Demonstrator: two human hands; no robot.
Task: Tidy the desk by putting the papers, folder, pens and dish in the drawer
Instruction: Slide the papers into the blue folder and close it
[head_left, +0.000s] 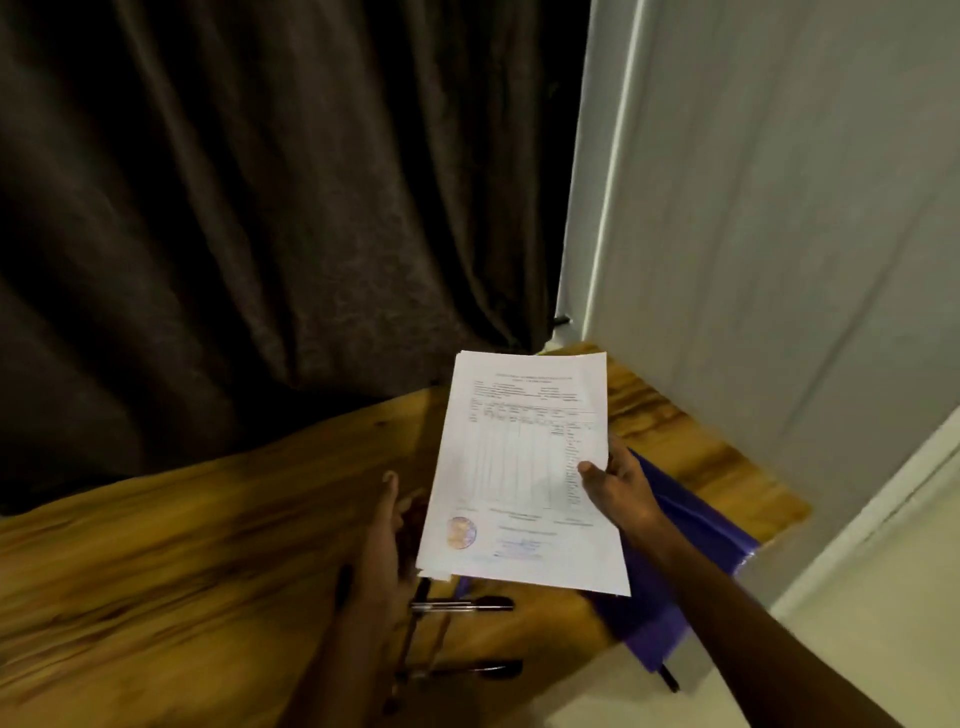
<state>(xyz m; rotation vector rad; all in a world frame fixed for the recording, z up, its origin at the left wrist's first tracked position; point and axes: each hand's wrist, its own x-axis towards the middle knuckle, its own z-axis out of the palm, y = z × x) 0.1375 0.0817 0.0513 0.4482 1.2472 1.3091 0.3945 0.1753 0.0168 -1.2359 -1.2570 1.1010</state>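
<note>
A stack of white printed papers (519, 467) with a table and a round stamp is held above the wooden desk (182, 545). My right hand (615, 488) grips its right edge, thumb on top. Beside the stack's left edge my left hand (382, 545) is flat with the fingers straight, and I cannot tell whether it touches the paper. A blue folder (691, 525) lies on the desk under the papers and my right arm. Several pens (460, 605) lie near the desk's front edge below the stack. A dark object partly hidden behind the papers' left edge is unclear.
A dark curtain (260, 208) hangs behind the desk. To the right stands a pale wall (779, 208), with a white door frame (883, 509) further right. The folder's corner overhangs the desk's front right edge, with another pen (670, 678) under it.
</note>
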